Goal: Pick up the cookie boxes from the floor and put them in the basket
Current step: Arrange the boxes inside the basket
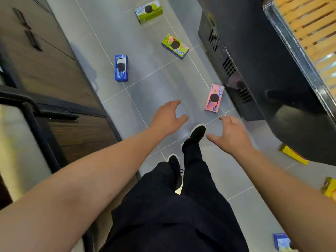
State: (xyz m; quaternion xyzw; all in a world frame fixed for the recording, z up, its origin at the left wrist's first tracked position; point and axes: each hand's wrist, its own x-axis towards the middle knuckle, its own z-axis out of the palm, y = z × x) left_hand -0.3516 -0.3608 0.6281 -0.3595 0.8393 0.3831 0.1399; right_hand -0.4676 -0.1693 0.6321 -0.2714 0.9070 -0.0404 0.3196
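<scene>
Grey tile floor [154, 82]: runs from near to far between dark wood cabinets [54, 70] on the left and a black display unit [254, 60] on the right.
Pink cookie box [214, 98]: lying flat on the floor, just beside the base of the black unit, a little beyond the right hand and nearest of the scattered boxes ahead.
Blue cookie box [121, 68]: flat on the floor to the left, near the cabinet fronts, well apart from the pink one.
Green cookie box [175, 46]: farther off, right of centre, turned at an angle.
Far green cookie box [148, 11]: the most distant, at the top of the view.
Left hand [168, 118]: stretched forward over the floor, fingers loosely spread and curved, holding nothing.
Right hand [231, 134]: stretched forward likewise, fingers apart, thumb out, empty; the pink box lies beyond its fingertips, not touched.
Yellow boxes [293, 154]: on the floor at the right, partly under the black unit.
Near blue box [281, 241]: at the lower right edge, partly hidden by the right forearm.
Legs: dark trousers and black shoes [197, 132], one foot ahead of the other.
Basket: cannot be made out for certain.
</scene>
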